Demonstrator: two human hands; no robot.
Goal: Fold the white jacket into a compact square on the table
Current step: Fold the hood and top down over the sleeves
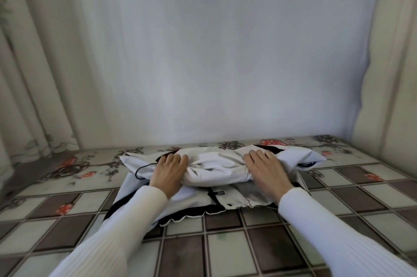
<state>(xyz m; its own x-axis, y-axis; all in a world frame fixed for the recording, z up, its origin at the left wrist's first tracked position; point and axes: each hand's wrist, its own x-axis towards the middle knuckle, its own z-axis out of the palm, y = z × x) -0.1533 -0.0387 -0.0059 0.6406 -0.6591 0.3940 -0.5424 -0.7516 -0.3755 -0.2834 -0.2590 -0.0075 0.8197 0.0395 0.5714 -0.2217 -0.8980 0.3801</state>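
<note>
Both hands, left hand [168, 172] and right hand [267, 171], are pressed flat, fingers released, on the bunched white jacket [214, 169] near the table's [225, 242] far edge.

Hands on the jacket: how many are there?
2. The left hand lies on the left end of the white jacket; the right hand lies on its right end. None looks hidden.
</note>
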